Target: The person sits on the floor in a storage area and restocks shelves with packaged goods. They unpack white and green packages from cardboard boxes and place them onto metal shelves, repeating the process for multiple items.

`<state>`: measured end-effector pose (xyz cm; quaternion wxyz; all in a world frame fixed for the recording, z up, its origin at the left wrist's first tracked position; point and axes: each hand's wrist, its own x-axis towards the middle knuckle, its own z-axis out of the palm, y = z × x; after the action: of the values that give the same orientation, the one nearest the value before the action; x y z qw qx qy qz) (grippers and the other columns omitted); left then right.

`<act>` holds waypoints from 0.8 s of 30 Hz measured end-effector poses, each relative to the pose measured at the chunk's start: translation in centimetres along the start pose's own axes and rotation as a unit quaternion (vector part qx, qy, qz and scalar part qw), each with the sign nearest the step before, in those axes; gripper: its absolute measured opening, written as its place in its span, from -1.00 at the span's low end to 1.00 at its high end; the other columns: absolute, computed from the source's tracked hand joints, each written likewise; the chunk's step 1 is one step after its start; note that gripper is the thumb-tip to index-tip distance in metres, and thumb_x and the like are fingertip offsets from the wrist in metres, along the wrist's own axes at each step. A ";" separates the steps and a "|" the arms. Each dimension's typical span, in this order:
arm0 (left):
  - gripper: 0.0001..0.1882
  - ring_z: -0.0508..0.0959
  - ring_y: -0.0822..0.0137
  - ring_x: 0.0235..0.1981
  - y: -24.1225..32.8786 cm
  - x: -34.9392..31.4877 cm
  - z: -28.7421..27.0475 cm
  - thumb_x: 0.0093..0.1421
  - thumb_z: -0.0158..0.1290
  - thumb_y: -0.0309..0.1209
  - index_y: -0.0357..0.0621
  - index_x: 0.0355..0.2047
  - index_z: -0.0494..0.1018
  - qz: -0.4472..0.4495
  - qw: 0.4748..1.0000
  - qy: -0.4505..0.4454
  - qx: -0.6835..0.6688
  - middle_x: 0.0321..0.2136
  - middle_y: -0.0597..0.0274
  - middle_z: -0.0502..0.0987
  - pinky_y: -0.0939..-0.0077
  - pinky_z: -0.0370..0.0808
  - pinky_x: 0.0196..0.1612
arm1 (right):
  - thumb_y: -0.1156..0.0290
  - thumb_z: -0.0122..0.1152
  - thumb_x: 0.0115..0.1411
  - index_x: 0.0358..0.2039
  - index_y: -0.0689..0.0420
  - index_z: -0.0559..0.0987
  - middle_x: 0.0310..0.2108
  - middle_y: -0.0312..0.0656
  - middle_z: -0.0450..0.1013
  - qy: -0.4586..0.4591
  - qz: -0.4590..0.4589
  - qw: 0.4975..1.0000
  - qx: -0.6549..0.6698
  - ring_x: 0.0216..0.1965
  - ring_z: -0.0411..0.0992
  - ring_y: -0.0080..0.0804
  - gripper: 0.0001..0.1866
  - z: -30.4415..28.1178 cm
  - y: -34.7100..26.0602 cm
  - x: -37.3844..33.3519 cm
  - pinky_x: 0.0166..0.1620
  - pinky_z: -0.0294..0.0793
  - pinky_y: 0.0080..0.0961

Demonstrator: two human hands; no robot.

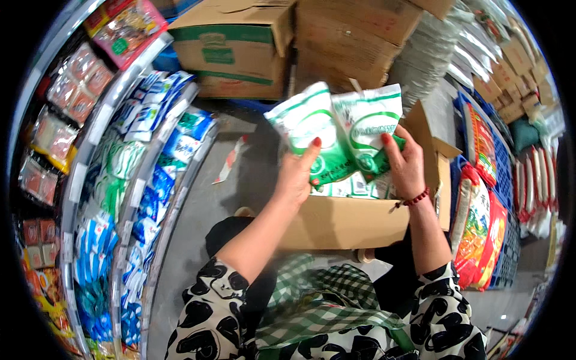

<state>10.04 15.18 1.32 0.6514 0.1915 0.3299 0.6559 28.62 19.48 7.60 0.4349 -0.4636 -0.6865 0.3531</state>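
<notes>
Each of my hands grips a green-and-white plastic bag above an open cardboard box (354,223). My left hand (297,174) is closed on the left bag (312,129), thumb across its front. The right bag (367,123) is held by my right hand (407,162), thumb in front and fingers at its edge. The two bags lean side by side, their inner edges touching. Below them, more green-and-white bags (354,187) lie inside the box. A red bead bracelet (414,200) circles my right wrist.
On the left, curved shelves (129,210) hold several blue, white and green bags. Large cardboard cartons (225,57) stand beyond the box. To the right, big red and yellow sacks (480,222) rest by a blue crate (507,240). A torn paper strip (231,159) lies on the floor.
</notes>
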 end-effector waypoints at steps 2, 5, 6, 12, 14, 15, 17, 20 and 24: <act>-0.62 0.39 0.64 -0.52 0.3 -0.4 -0.7 0.08 0.09 -0.18 -0.16 -0.20 0.37 -0.019 0.997 0.001 0.068 -0.39 0.39 0.43 0.79 0.21 -0.74 | 0.38 0.04 0.17 -0.20 0.29 0.47 -0.47 -0.25 0.47 0.042 -0.063 0.983 -0.166 -0.45 0.34 -0.68 -0.74 -0.5 1.2 1.0 -0.38 0.37 -0.68; -0.53 0.40 0.63 -0.53 0.2 -1.1 0.3 0.10 0.03 -0.07 -0.15 -0.13 0.30 0.014 0.999 -0.027 0.019 -0.38 0.39 0.42 0.74 0.16 -0.75 | 0.36 0.01 0.19 -0.23 0.31 0.49 -0.43 -0.28 0.46 0.051 -0.072 0.991 -0.104 -0.40 0.32 -0.68 -0.73 -1.3 0.1 1.6 -0.33 0.33 -0.72; -0.55 0.39 0.63 -0.54 0.5 -1.1 0.0 0.11 0.01 -0.06 -0.13 -0.15 0.31 0.006 1.000 -0.009 0.008 -0.39 0.40 0.42 0.74 0.16 -0.75 | 0.33 0.00 0.20 -0.24 0.30 0.50 -0.42 -0.28 0.45 0.051 -0.063 0.994 -0.075 -0.39 0.32 -0.68 -0.72 -1.0 -0.6 1.8 -0.31 0.32 -0.74; -0.41 0.41 0.46 -0.20 0.8 -0.3 -0.9 0.12 -0.13 0.11 -0.06 -0.01 0.21 0.010 1.000 -0.001 -0.010 -0.17 0.34 0.38 0.59 0.35 -0.46 | 0.20 -0.04 0.21 -0.13 0.33 0.39 -0.30 -0.21 0.44 0.072 0.044 0.930 0.357 -0.34 0.40 -0.57 -0.59 0.9 -3.9 3.7 -0.29 0.40 -0.66; -0.38 0.38 0.41 -0.12 0.5 0.3 -1.1 0.11 -0.13 0.11 -0.05 0.02 0.17 0.016 0.993 -0.062 -0.102 -0.12 0.33 0.36 0.49 0.39 -0.30 | 0.23 -0.03 0.21 -0.13 0.33 0.38 -0.30 -0.22 0.44 0.007 0.083 0.930 0.359 -0.34 0.40 -0.57 -0.61 2.6 -2.2 3.0 -0.28 0.40 -0.65; -0.38 0.37 0.39 -0.10 0.5 0.2 -0.6 0.11 -0.10 0.09 -0.04 0.04 0.16 0.005 0.986 -0.091 -0.138 -0.10 0.33 0.35 0.45 0.41 -0.23 | 0.30 -0.02 0.21 -0.14 0.32 0.40 -0.30 -0.23 0.44 0.055 0.088 0.964 0.245 -0.31 0.39 -0.59 -0.66 3.8 -1.1 2.3 -0.26 0.39 -0.64; -0.40 0.37 0.40 -0.10 0.3 -0.8 -0.1 0.09 0.02 -0.05 -0.05 0.04 0.14 0.015 0.991 -0.078 -0.112 -0.11 0.33 0.34 0.45 0.41 -0.16 | 0.39 -0.03 0.21 -0.16 0.30 0.43 -0.27 -0.23 0.43 0.013 -0.047 0.999 0.005 -0.27 0.34 -0.61 -0.73 5.9 0.7 0.9 -0.19 0.34 -0.65; -0.57 0.44 0.52 -0.29 1.0 -1.6 -0.2 0.03 0.15 -0.26 -0.17 -0.13 0.33 0.022 0.990 -0.007 -0.138 -0.28 0.36 0.44 0.58 0.41 -0.22 | 0.43 -0.05 0.21 -0.16 0.31 0.42 -0.24 -0.23 0.41 -0.057 -0.023 0.996 0.059 -0.22 0.33 -0.60 -0.75 7.5 0.2 0.3 -0.14 0.30 -0.66; -0.63 0.45 0.53 -0.31 6.2 -2.9 -2.6 0.05 0.11 -0.29 -0.18 -0.18 0.36 0.086 0.993 -0.025 -0.075 -0.29 0.35 0.44 0.59 0.41 -0.23 | 0.43 -0.13 0.23 0.00 0.31 0.29 -0.06 -0.12 0.32 -0.060 -0.080 0.991 0.090 -0.04 0.27 -0.42 -0.65 7.4 -2.9 -0.7 0.03 0.19 -0.52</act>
<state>3.96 12.26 4.22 0.6132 0.1858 0.2462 0.7272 20.93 17.33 7.21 0.4597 -0.3445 -0.7114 0.4049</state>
